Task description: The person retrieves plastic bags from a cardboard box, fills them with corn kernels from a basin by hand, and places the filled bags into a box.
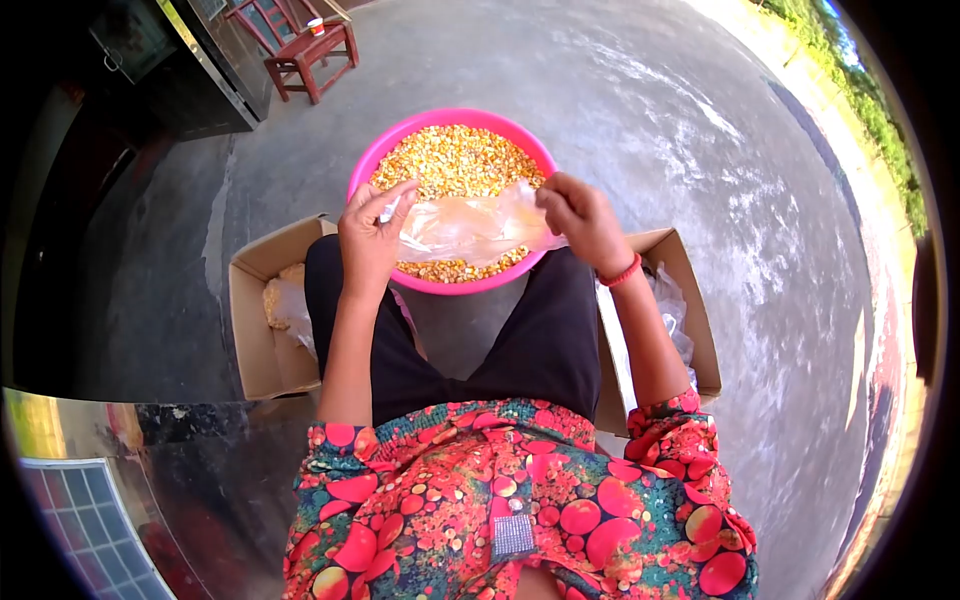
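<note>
A clear plastic bag point(470, 228) is stretched between my two hands above a pink basin point(545, 160) of yellow corn kernels point(455, 158). My left hand point(372, 232) pinches the bag's left end between thumb and fingers. At the other end, my right hand point(582, 220) has its fingers closed on the bag's right corner, with a red band around the wrist. The bag looks flat and thin, and kernels show both beyond it and on its near side.
By my left leg, a cardboard box point(250, 330) holds a plastic bag of yellow contents point(290, 302). Another cardboard box point(700, 340) on my right contains crumpled clear plastic bags point(672, 305). A red wooden chair point(300, 50) with a small cup point(316, 27) stands at the far left.
</note>
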### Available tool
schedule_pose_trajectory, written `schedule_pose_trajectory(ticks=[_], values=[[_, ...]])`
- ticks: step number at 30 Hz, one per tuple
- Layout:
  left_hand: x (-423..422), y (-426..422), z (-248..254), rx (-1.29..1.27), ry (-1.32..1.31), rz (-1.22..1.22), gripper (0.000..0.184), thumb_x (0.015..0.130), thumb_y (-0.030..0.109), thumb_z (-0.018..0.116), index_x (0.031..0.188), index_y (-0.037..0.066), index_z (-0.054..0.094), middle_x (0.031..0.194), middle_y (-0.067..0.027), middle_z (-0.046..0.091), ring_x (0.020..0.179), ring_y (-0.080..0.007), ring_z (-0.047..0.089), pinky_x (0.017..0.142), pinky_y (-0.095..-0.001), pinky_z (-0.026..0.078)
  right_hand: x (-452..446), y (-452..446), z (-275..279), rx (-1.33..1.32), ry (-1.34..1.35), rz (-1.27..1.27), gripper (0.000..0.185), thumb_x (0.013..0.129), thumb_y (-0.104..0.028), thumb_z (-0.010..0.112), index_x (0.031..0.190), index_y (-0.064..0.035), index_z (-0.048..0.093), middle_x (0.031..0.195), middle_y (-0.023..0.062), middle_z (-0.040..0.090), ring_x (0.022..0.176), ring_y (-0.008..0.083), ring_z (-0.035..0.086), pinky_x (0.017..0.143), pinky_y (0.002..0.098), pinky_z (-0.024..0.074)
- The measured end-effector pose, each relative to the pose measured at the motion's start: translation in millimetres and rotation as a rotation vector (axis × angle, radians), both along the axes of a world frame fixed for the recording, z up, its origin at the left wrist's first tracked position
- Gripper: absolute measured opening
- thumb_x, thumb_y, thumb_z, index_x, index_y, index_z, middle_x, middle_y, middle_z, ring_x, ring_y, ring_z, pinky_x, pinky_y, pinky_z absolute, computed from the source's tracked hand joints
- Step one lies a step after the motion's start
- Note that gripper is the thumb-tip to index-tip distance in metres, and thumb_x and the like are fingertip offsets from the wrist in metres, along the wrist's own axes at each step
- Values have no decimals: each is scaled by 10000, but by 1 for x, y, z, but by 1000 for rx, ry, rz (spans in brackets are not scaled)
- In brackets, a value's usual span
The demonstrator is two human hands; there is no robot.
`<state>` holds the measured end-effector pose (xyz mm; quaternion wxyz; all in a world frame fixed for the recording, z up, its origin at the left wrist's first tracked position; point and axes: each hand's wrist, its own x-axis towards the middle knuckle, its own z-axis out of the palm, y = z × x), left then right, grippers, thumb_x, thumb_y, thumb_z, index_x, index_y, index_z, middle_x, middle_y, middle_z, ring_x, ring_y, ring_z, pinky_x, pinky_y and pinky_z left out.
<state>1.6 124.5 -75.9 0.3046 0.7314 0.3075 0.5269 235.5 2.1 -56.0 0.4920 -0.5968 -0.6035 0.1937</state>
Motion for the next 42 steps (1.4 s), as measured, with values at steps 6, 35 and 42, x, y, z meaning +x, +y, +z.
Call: schedule_pose_trajectory(ticks=[6,35,42], values=[[-18,1,-32,81,333,23,208,805,148,664,995,65,680,753,-87,626,661,-184,616,576,-286,455,14,-8,14,49,1047,181,149,967,-156,417,939,-42,508,696,12,532,412,30,277,386,189,224],[-6,37,-41,-907,-542,-194,191,833,32,534,1016,12,588,844,-60,601,707,-131,590,598,-228,504,-27,-28,-21,-223,-40,-118,594,764,-114,633,1303,-25,401,1067,197,570,726,266,631,662,333,503],[15,18,-47,-885,-511,-182,246,776,-62,504,1005,4,568,899,-77,590,796,-141,591,683,-262,504,-56,-32,31,317,-525,-223,301,727,-14,595,1025,-50,604,1184,204,489,996,373,550,829,396,464]])
